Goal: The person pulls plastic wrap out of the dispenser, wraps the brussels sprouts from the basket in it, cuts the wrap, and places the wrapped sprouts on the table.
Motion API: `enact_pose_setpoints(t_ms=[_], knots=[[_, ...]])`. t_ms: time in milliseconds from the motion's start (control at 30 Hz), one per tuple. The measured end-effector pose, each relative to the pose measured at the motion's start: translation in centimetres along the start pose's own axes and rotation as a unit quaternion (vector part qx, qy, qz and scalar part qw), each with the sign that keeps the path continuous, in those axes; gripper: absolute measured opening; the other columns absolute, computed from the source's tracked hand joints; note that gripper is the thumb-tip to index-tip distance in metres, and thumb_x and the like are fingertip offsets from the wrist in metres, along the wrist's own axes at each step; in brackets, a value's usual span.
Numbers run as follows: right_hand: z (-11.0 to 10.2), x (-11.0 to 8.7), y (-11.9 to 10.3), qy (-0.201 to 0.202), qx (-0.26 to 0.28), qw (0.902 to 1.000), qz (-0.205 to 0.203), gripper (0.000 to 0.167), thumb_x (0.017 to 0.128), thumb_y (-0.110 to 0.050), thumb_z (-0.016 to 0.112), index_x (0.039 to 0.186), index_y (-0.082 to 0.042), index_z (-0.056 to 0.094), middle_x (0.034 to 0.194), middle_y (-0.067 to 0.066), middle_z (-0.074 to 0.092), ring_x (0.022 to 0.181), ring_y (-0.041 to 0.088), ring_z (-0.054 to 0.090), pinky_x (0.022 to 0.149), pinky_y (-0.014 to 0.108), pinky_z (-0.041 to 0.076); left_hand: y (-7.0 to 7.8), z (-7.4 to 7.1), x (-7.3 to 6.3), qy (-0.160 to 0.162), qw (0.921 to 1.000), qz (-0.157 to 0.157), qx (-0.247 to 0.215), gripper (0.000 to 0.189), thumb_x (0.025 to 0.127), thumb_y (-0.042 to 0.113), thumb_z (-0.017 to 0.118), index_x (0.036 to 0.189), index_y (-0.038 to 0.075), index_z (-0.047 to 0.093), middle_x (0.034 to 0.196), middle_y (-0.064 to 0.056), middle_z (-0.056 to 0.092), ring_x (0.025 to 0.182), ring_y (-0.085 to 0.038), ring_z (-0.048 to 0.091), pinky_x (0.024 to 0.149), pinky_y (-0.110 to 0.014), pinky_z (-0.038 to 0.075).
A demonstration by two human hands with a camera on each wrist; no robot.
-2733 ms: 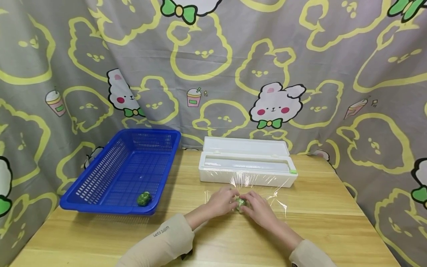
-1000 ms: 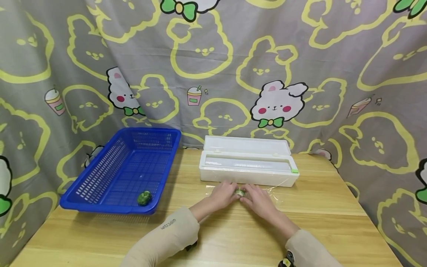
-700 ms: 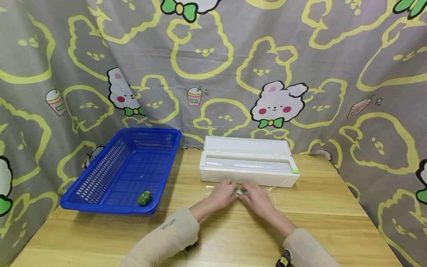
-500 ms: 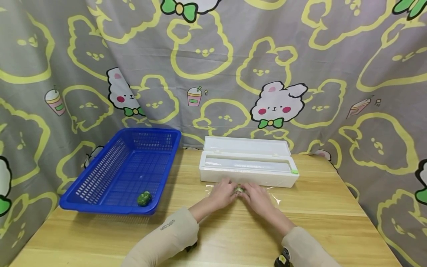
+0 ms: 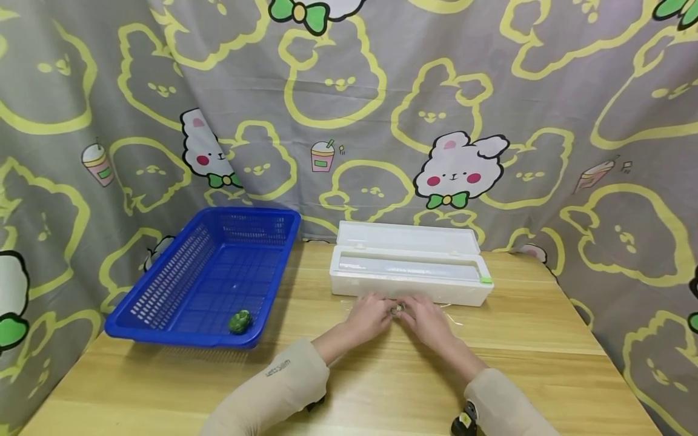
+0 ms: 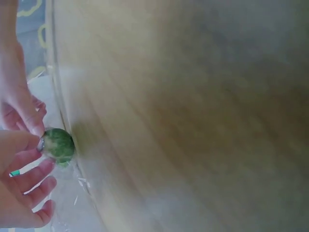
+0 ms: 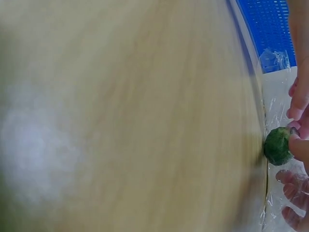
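A small leafy green ball that looks like a Brussels sprout (image 6: pixel 59 145) sits between the two hands, close in front of the white box. My left hand (image 5: pixel 371 316) holds it from the left, thumb and forefinger at its end and the other fingers spread, as the left wrist view shows. From the other side my right hand (image 5: pixel 428 321) pinches it, with the thumb (image 7: pixel 298 147) against the green surface. Clear cling film (image 7: pixel 273 198) stretches out around the ball and under the fingers. In the head view the fingers hide most of the ball.
Behind the hands stands a long white cling film box (image 5: pixel 409 290), lid up, its roll showing and a green slider at the right end. A blue plastic basket (image 5: pixel 163 333) at the left holds another green ball (image 5: pixel 240 322). A patterned curtain (image 5: pixel 349 91) hangs behind the wooden table.
Since the oldest frame, both hands have moved forward with the ball, nearer the box. The film pulled taut and creased from the box then now lies lower and shows less. The camera has shifted slightly.
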State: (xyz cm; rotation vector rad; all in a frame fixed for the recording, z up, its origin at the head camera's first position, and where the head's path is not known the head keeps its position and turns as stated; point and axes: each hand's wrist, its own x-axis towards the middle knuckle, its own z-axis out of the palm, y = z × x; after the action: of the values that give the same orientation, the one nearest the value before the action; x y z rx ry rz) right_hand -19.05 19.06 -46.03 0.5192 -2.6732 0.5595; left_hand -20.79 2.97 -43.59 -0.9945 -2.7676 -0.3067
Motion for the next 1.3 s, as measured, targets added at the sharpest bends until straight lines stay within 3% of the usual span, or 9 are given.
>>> enact_pose_setpoints(t_ms=[167, 400, 500, 633, 800, 900, 1000, 1133, 1300], knots=[[-0.5, -0.5, 0.6, 0.001, 0.014, 0.9999, -0.008, 0.031, 0.077, -0.020, 0.071, 0.105, -0.009, 0.065, 0.095, 0.009, 0.062, 0.089, 0.028, 0.057, 0.073, 0.043, 0.048, 0.2, -0.1, 0.0, -0.024, 0.9997, -0.005, -0.005, 0.031, 0.081, 0.026, 0.066, 0.110, 0.017, 0.065, 0.104, -0.001, 0.065, 0.095, -0.020, 0.058, 0.081, -0.036, 0.047], [-2.5, -1.4, 1.4, 0.009, 0.071, 0.9970, 0.028, 0.039, 0.081, -0.016, 0.068, 0.116, -0.005, 0.059, 0.103, 0.012, 0.062, 0.097, 0.030, 0.055, 0.080, 0.046, 0.046, 0.1, -0.1, -0.2, -0.027, 0.9986, -0.008, -0.044, 0.023, 0.082, 0.025, 0.066, 0.103, 0.017, 0.067, 0.105, -0.002, 0.064, 0.096, -0.020, 0.056, 0.085, -0.038, 0.046], [-3.7, -1.2, 2.0, 0.040, 0.088, 0.9950, 0.025, 0.040, 0.080, -0.011, 0.068, 0.117, -0.001, 0.057, 0.099, 0.014, 0.063, 0.091, 0.029, 0.057, 0.076, 0.044, 0.047, 0.1, -0.1, -0.3, -0.029, 0.9980, -0.014, -0.055, 0.022, 0.082, 0.025, 0.066, 0.103, 0.017, 0.066, 0.105, -0.002, 0.064, 0.096, -0.020, 0.056, 0.085, -0.039, 0.046], [-5.5, -0.6, 3.5, 0.114, 0.091, 0.9891, 0.023, 0.043, 0.076, -0.006, 0.070, 0.115, 0.003, 0.056, 0.094, 0.017, 0.061, 0.080, 0.028, 0.054, 0.068, 0.037, 0.044, 0.2, 0.0, -0.3, -0.033, 0.9974, -0.015, -0.062, 0.021, 0.082, 0.025, 0.065, 0.102, 0.017, 0.066, 0.103, -0.001, 0.064, 0.095, -0.019, 0.056, 0.085, -0.039, 0.045], [-7.8, 0.0, 6.5, 0.165, 0.102, 0.9761, 0.098, 0.061, 0.073, -0.011, 0.074, 0.126, 0.004, 0.047, 0.097, 0.023, 0.048, 0.082, 0.029, 0.042, 0.067, 0.033, 0.033, 0.2, -0.1, -0.5, -0.039, 0.9975, -0.014, -0.057, 0.019, 0.084, 0.026, 0.064, 0.101, 0.019, 0.066, 0.101, 0.001, 0.064, 0.094, -0.018, 0.056, 0.086, -0.037, 0.045], [-8.6, -0.4, 8.6, 0.142, 0.106, 0.9705, 0.164, 0.074, 0.076, -0.020, 0.073, 0.136, 0.001, 0.036, 0.098, 0.022, 0.037, 0.086, 0.027, 0.033, 0.067, 0.033, 0.026, 0.3, -0.1, -0.5, -0.044, 0.9975, -0.016, -0.053, 0.019, 0.084, 0.027, 0.064, 0.101, 0.019, 0.066, 0.100, 0.002, 0.064, 0.093, -0.017, 0.056, 0.086, -0.036, 0.044], [-8.7, -1.0, 10.6, 0.102, 0.117, 0.9674, 0.200, 0.082, 0.079, -0.028, 0.071, 0.141, -0.001, 0.026, 0.096, 0.018, 0.030, 0.085, 0.025, 0.027, 0.067, 0.033, 0.023, 0.3, 0.0, -0.5, -0.046, 0.9974, -0.016, -0.053, 0.019, 0.083, 0.028, 0.064, 0.100, 0.020, 0.066, 0.098, 0.003, 0.064, 0.091, -0.016, 0.056, 0.083, -0.033, 0.044], [-8.2, -1.8, 12.4, 0.064, 0.143, 0.9665, 0.204, 0.082, 0.080, -0.028, 0.069, 0.143, -0.002, 0.023, 0.093, 0.015, 0.027, 0.083, 0.024, 0.024, 0.065, 0.033, 0.022, 0.2, 0.1, -0.6, -0.047, 0.9971, -0.015, -0.058, 0.018, 0.083, 0.027, 0.065, 0.100, 0.019, 0.065, 0.098, 0.003, 0.064, 0.092, -0.016, 0.055, 0.083, -0.032, 0.043], [-7.6, -2.0, 13.5, 0.041, 0.160, 0.9652, 0.203, 0.072, 0.082, -0.028, 0.068, 0.138, 0.001, 0.033, 0.098, 0.018, 0.030, 0.082, 0.023, 0.026, 0.065, 0.031, 0.025, 0.2, 0.1, -0.7, -0.048, 0.9968, -0.010, -0.062, 0.016, 0.084, 0.026, 0.064, 0.098, 0.020, 0.066, 0.100, 0.005, 0.065, 0.097, -0.017, 0.055, 0.086, -0.036, 0.043]])
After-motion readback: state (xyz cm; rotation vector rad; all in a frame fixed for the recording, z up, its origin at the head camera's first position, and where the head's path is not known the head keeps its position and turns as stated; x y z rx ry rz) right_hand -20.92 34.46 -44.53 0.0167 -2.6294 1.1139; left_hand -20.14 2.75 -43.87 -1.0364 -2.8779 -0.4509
